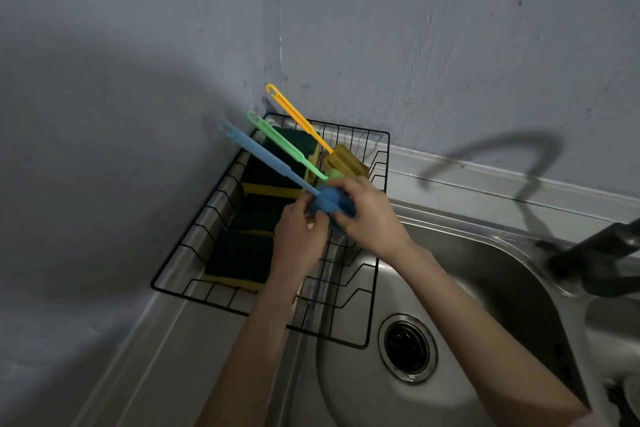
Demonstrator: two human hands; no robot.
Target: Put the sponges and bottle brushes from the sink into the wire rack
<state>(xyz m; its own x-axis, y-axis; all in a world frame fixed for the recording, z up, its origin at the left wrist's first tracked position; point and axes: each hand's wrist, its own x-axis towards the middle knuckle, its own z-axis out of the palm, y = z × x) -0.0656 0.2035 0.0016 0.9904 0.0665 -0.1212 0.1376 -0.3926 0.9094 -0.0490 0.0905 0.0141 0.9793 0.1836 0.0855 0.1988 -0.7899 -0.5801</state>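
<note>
Right now both hands meet over the wire rack (162, 282), which sits on the steel counter at the left edge of the sink (491, 274), in the corner where two grey walls join. The right hand (367, 215) curls its fingers over the blue sponge head of the blue bottle brush (273, 166) and grasps it from the right. The left hand (299, 239) pinches the same blue head from the left side, fingertips bent in against it. The brush's long blue handle slants up and to the left, out past the rack's back-left rim. Just beside it lies the green bottle brush (287, 146), its handle running roughly parallel, its green head partly hidden behind the right hand. Further back is the yellow bottle brush (301, 121), its hooked handle end rising above the rack's rear rim near the wall corner and its yellow head (346, 159) resting inside the rack by the right side. Dark green and yellow sponges (239, 260) lie in a row along the rack's left half, under the brush handles. In the sink basin the round drain (407, 347) shows, and a dark tap (595, 250) stands at the right edge, blurred.
</note>
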